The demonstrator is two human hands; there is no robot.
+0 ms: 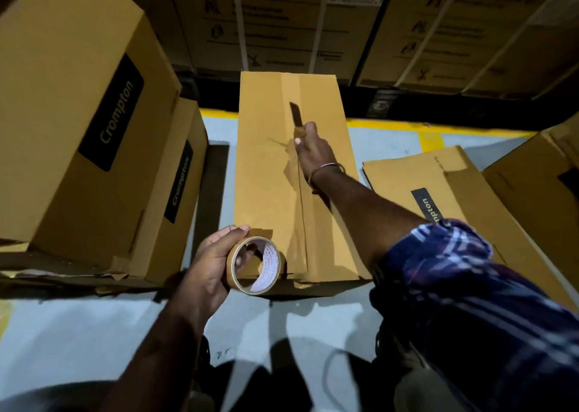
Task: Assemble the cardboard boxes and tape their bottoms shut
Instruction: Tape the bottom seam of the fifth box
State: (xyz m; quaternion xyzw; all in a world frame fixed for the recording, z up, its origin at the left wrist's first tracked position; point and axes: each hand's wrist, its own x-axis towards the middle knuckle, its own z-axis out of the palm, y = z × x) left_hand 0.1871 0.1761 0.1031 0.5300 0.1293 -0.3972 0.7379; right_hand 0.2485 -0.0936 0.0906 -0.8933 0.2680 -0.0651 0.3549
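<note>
A tall brown cardboard box [266, 176] stands in front of me with its closed flaps facing up and a centre seam running away from me. My left hand [210, 264] grips a roll of brown packing tape [255, 266] at the box's near edge. A strip of tape runs from the roll along the seam. My right hand [313, 151] reaches out over the middle of the box and pinches a small dark blade-like tool [296, 115] that points along the seam.
Two assembled "Crompton" boxes [81, 123] stand stacked at my left. A flattened box [438, 198] lies on the grey floor at right, with another box [539, 186] beyond it. Stacked printed cartons [282, 20] form a wall behind a yellow floor line [432, 128].
</note>
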